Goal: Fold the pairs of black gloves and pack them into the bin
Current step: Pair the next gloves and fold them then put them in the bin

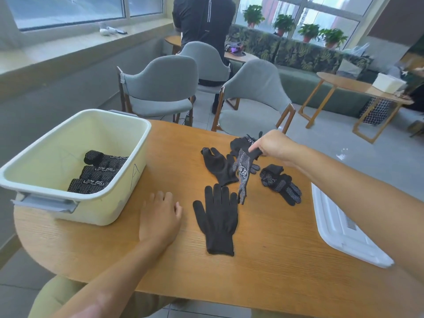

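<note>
Right hand (271, 145) pinching dotted glove (243, 171) (print unreadable), left hand (159, 216) flat, relaxed, bin (135, 168) marked "A"

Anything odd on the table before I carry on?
Nothing damaged. The loose gloves lie overlapping; one crumpled glove sits apart. The right hand pinches a dotted glove mid-lift.

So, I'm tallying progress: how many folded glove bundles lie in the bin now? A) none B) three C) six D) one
B: three folded glove bundles lie in a row on the floor of the bin.
</note>
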The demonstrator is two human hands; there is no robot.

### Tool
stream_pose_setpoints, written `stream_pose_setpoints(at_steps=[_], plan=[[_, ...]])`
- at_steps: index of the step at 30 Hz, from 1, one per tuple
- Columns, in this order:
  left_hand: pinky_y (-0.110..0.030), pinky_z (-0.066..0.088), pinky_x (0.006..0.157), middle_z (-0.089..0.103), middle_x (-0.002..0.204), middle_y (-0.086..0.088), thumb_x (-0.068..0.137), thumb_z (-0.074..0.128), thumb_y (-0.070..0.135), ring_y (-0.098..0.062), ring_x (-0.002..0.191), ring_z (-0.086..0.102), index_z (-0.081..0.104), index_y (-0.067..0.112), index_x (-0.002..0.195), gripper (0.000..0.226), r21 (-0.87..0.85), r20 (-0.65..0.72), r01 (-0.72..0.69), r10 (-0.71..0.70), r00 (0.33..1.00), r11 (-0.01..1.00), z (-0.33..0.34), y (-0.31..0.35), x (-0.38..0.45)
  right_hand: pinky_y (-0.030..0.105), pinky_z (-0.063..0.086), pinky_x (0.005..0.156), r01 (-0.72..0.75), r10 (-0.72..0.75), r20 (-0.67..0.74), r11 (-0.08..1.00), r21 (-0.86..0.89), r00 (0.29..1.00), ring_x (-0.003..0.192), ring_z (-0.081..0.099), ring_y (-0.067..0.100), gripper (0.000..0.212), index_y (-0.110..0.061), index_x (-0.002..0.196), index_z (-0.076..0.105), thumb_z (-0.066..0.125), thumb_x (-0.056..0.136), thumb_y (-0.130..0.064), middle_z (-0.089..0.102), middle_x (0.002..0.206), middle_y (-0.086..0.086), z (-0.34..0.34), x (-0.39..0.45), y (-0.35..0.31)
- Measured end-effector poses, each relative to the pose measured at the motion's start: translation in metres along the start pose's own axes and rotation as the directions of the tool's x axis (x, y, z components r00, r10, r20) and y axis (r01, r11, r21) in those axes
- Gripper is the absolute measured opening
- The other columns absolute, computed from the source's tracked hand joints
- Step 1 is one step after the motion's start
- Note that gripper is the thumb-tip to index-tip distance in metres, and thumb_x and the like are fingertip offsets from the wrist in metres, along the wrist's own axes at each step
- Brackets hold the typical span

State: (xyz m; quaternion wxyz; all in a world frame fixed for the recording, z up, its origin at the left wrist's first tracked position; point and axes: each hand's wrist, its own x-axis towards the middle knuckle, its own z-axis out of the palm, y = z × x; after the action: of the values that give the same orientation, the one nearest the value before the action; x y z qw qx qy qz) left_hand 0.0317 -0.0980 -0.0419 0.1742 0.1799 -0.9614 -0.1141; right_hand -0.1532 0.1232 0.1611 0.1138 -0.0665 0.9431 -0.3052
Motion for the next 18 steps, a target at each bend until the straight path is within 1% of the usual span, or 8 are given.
stream_pose_setpoints(at_steps=[1, 3, 6, 8, 10, 13, 16, 18], plan=[[-0.037, 0.038, 0.065, 0.050, 0.077, 0.000, 0.093, 0.051, 0.034, -0.022, 0.075, 0.044, 0.044, 0.022, 0.076, 0.022, -0.001, -0.003, -0.007, 0.007, 1.000, 1.000, 0.000, 0.000, 0.000, 0.024, 0.047, 0.077, 0.054, -0.054, 0.008, 0.997, -0.046, 0.999, 0.088, 0.059, 0.016, 0.041, -0.007, 0.101, 0.077, 0.042, 0.087, 0.009, 0.066, 0.100, 0.007, -0.003, -0.006, -0.003], [-0.036, 0.037, 0.064, 0.050, 0.076, -0.001, 0.093, 0.052, 0.033, -0.023, 0.074, 0.045, 0.043, 0.022, 0.076, 0.023, 0.003, -0.008, -0.018, 0.018, 1.000, 1.000, -0.001, 0.000, 0.000, 0.020, 0.044, 0.068, 0.158, -0.155, 0.027, 0.977, -0.145, 0.987, 0.082, 0.057, 0.013, 0.033, -0.010, 0.103, 0.076, 0.054, 0.085, 0.008, 0.065, 0.100, 0.005, -0.008, -0.009, -0.004], [-0.037, 0.037, 0.065, 0.052, 0.077, -0.001, 0.093, 0.052, 0.033, -0.024, 0.076, 0.046, 0.045, 0.022, 0.077, 0.021, 0.008, -0.013, -0.016, 0.016, 1.000, 1.000, -0.002, 0.000, -0.001, 0.022, 0.044, 0.073, 0.270, -0.300, -0.020, 0.883, -0.383, 0.954, 0.090, 0.060, 0.017, 0.029, -0.019, 0.097, 0.075, 0.065, 0.084, 0.004, 0.068, 0.105, 0.003, -0.011, -0.011, -0.005], [-0.037, 0.038, 0.066, 0.052, 0.078, -0.001, 0.093, 0.052, 0.034, -0.023, 0.076, 0.046, 0.045, 0.022, 0.077, 0.021, 0.006, -0.006, -0.013, 0.013, 1.000, 1.000, -0.002, 0.000, -0.001, 0.022, 0.043, 0.075, 0.313, -0.376, -0.050, 0.830, -0.462, 0.925, 0.089, 0.059, 0.016, 0.023, -0.017, 0.097, 0.076, 0.063, 0.086, -0.001, 0.069, 0.101, 0.002, -0.012, -0.013, -0.008], [-0.038, 0.039, 0.065, 0.051, 0.077, -0.001, 0.093, 0.052, 0.034, -0.024, 0.076, 0.046, 0.044, 0.022, 0.076, 0.022, 0.000, -0.007, -0.017, 0.017, 1.000, 1.000, -0.001, 0.001, -0.002, 0.025, 0.043, 0.073, 0.339, -0.405, -0.052, 0.823, -0.456, 0.913, 0.089, 0.059, 0.018, 0.018, -0.017, 0.098, 0.075, 0.061, 0.089, -0.009, 0.067, 0.096, 0.001, -0.014, -0.017, -0.014], [-0.037, 0.036, 0.064, 0.051, 0.077, -0.001, 0.092, 0.053, 0.033, -0.024, 0.076, 0.047, 0.042, 0.022, 0.076, 0.023, -0.003, -0.016, -0.020, 0.020, 1.000, 1.000, -0.002, 0.000, -0.002, 0.029, 0.042, 0.065, 0.358, -0.413, -0.030, 0.823, -0.441, 0.910, 0.086, 0.059, 0.021, 0.011, -0.017, 0.094, 0.068, 0.059, 0.091, -0.023, 0.066, 0.091, 0.000, -0.017, -0.018, -0.023], [-0.037, 0.038, 0.065, 0.050, 0.077, -0.001, 0.093, 0.052, 0.033, -0.024, 0.076, 0.047, 0.042, 0.022, 0.076, 0.022, -0.004, -0.015, -0.017, 0.017, 1.000, 1.000, -0.002, 0.000, -0.002, 0.026, 0.038, 0.057, 0.353, -0.403, -0.039, 0.841, -0.410, 0.914, 0.082, 0.058, 0.018, 0.014, -0.016, 0.099, 0.061, 0.051, 0.096, -0.024, 0.063, 0.089, 0.002, -0.013, -0.018, -0.026], [-0.038, 0.039, 0.066, 0.051, 0.078, -0.001, 0.093, 0.052, 0.033, -0.024, 0.077, 0.047, 0.043, 0.022, 0.077, 0.022, -0.010, -0.015, -0.014, 0.014, 1.000, 1.000, -0.002, 0.000, -0.002, 0.024, 0.036, 0.056, 0.370, -0.417, -0.029, 0.834, -0.410, 0.908, 0.080, 0.057, 0.017, 0.015, -0.016, 0.102, 0.060, 0.046, 0.098, -0.022, 0.062, 0.091, 0.003, -0.007, -0.018, -0.026]])
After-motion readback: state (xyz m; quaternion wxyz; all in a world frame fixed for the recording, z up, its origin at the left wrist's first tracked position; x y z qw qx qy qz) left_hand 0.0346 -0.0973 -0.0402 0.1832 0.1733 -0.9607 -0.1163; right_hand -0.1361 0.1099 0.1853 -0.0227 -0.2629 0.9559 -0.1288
